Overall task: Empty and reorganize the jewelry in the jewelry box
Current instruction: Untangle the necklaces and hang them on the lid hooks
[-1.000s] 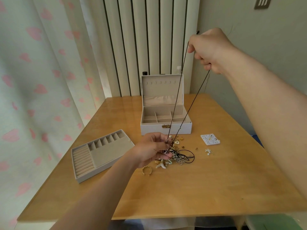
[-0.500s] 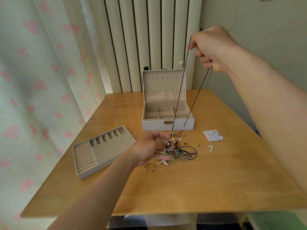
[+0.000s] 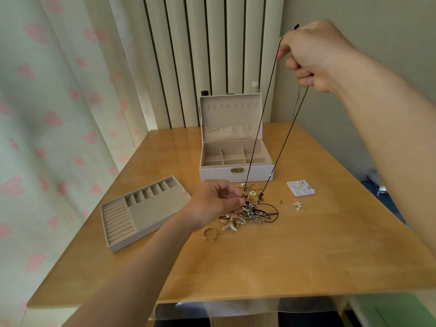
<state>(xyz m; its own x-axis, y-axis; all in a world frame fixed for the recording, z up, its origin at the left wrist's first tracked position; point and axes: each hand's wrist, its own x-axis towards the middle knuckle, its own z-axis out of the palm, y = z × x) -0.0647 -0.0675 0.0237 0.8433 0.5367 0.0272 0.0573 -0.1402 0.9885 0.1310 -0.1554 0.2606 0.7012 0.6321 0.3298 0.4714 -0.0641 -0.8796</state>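
My right hand [image 3: 311, 55] is raised high and grips the top of a dark cord necklace [image 3: 263, 128], whose two strands hang taut down to a tangled pile of jewelry [image 3: 253, 212] on the table. My left hand [image 3: 213, 204] pinches the necklace's lower end at the pile's left side. The white jewelry box [image 3: 236, 174] stands open behind the pile, its beige compartments bare. Its removed tray [image 3: 153, 206] lies to the left with bare ring slots.
A gold ring [image 3: 209, 234] lies in front of the pile. A white earring card [image 3: 300, 187] and loose earrings [image 3: 297, 205] lie to the right. The wooden table [image 3: 283, 267] meets a curtain on the left and a radiator behind.
The view has shifted slightly. My right hand stays raised with the cord taut. My left hand's fingers have worked at the necklace's lower end in the pile.
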